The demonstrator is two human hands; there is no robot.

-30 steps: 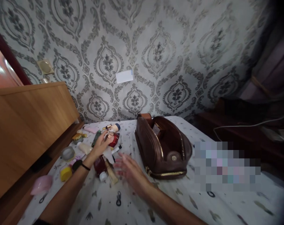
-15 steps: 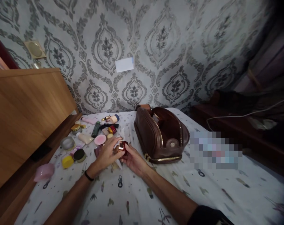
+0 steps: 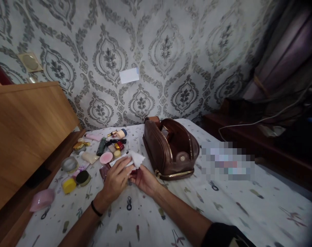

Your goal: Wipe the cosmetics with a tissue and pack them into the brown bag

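Note:
My left hand (image 3: pixel 117 177), with a black band at its wrist, is closed around a white wipe (image 3: pixel 137 160). It presses the wipe over a small glossy amber-red container (image 3: pixel 133 172). My right hand (image 3: pixel 145 181) grips that container from the right; most of it is hidden by the fingers and the wipe. Just left of the hands lie a pink round lid (image 3: pixel 106 158) and a purplish flat item (image 3: pixel 104 171). An open brown leather toiletry bag (image 3: pixel 156 151) stands to the right of my right hand, with a few items inside.
Several cosmetics crowd the left: a beige tube (image 3: pixel 89 157), a dark green bottle (image 3: pixel 101 146), a yellow jar (image 3: pixel 69 185), a black-lidded jar (image 3: pixel 83 178), a pink container (image 3: pixel 43 200). A wooden cabinet (image 3: pixel 30 137) borders them. A blurred patch (image 3: pixel 228 161) covers something right of the bag.
The white wipe has come up over the amber-red container and now covers much of it. My left hand has moved over its top. The view has shifted slightly.

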